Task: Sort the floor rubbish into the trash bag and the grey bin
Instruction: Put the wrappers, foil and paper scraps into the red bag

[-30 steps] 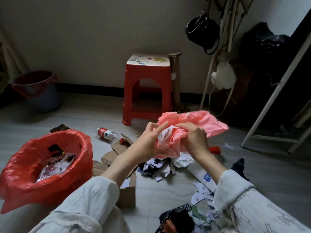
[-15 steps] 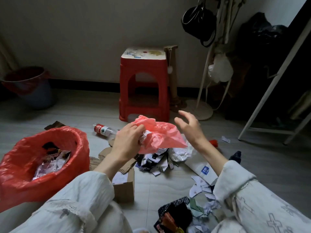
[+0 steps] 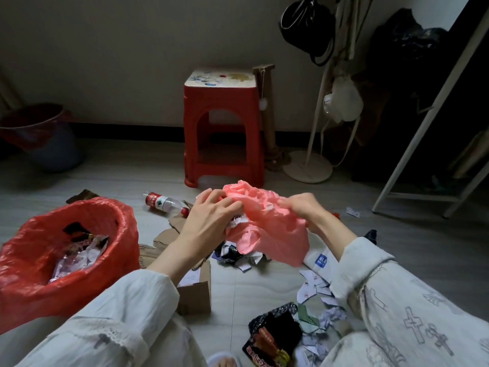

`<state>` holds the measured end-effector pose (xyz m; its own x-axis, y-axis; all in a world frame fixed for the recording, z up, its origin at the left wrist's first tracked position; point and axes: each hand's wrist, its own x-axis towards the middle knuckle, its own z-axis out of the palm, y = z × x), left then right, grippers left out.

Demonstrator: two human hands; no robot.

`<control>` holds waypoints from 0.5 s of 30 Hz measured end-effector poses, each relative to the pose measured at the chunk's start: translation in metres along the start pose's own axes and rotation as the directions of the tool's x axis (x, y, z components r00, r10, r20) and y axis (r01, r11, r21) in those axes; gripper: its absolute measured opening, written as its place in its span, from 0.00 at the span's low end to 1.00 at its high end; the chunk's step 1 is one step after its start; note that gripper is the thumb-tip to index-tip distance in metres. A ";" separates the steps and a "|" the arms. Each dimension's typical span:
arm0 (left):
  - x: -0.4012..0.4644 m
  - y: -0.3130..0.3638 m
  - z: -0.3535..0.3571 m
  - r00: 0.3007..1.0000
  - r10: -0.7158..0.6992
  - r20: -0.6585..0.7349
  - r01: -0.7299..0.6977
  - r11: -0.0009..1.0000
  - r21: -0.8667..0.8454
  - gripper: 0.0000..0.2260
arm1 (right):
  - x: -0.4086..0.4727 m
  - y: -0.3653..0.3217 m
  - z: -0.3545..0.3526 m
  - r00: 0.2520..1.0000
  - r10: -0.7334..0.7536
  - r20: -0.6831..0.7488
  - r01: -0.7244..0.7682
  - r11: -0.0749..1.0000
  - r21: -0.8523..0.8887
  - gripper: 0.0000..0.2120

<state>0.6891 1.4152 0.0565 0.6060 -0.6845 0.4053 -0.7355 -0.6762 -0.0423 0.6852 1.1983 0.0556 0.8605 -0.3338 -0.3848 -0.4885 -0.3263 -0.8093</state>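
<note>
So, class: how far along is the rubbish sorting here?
Done: wrappers already lie in the red trash bag. In hand: both the left hand and right hand grip a pink plastic bag. Left: bottle, cardboard and paper scraps on the floor.

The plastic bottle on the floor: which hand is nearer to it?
Left. The left hand sits just right of the plastic bottle; the right hand is farther right, beyond the pink bag.

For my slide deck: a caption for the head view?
Both hands crumple a pink plastic bag beside the red trash bag.
</note>
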 end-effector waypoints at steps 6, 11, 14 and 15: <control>-0.001 -0.003 0.009 0.969 -0.245 0.028 0.246 0.969 -0.015 0.10 | -0.049 -0.029 0.023 0.909 -0.246 0.336 0.238 0.969 0.065 0.16; 0.000 -0.002 0.007 0.924 -0.378 -0.051 0.365 0.915 -0.170 0.22 | -0.061 -0.024 0.045 0.859 -0.378 0.345 0.429 0.900 -0.083 0.19; 0.000 -0.001 0.008 0.916 -0.395 -0.069 0.367 0.896 -0.252 0.41 | -0.057 -0.018 0.051 0.865 -0.479 0.149 0.501 0.830 -0.246 0.10; 0.001 -0.001 0.007 0.916 -0.400 -0.038 0.380 0.891 -0.249 0.45 | -0.054 -0.016 0.051 0.852 -0.513 0.105 0.519 0.804 -0.290 0.08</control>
<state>0.6925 1.4130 0.0501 0.8380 -0.3456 0.4223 -0.5009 -0.7943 0.3439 0.6537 1.2669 0.0672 0.9989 -0.0246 0.0408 0.0125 -0.6921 -0.7217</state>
